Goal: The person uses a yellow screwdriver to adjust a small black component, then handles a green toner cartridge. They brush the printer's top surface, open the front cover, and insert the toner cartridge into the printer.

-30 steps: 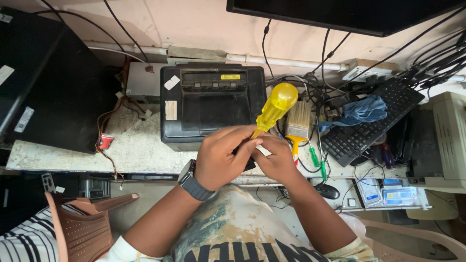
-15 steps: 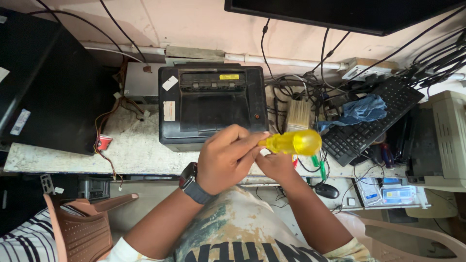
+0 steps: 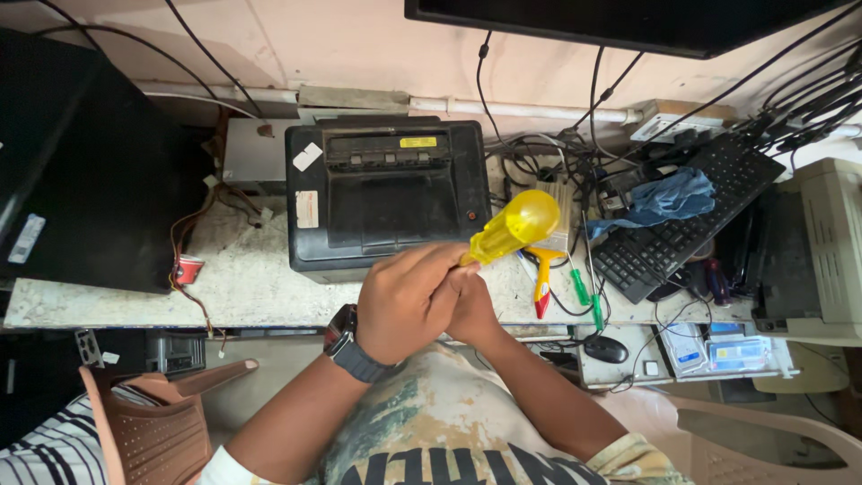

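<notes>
A screwdriver with a clear yellow handle (image 3: 516, 224) sticks out up and to the right from my two hands, over the front edge of a black printer (image 3: 386, 193). My left hand (image 3: 409, 301), with a dark watch on its wrist, is closed over the screwdriver's shaft. My right hand (image 3: 474, 313) is pressed against the left one from below and is mostly covered by it. Its fingers are curled, and what they hold is hidden. The screwdriver's tip is out of sight inside the hands.
On the stone bench (image 3: 135, 301) lie an orange-handled tool (image 3: 541, 278), green screwdrivers (image 3: 584, 289), a black keyboard (image 3: 682, 233) with a blue cloth (image 3: 669, 198), and tangled cables. A black computer case (image 3: 81, 162) stands left, a beige machine (image 3: 826, 251) right. A brown chair (image 3: 144, 422) and someone's striped sleeve (image 3: 45, 454) are at the lower left.
The yellow handle swung from nearly upright down to the right, then back up to a slant. A small white piece seen between my fingers earlier is now covered.
</notes>
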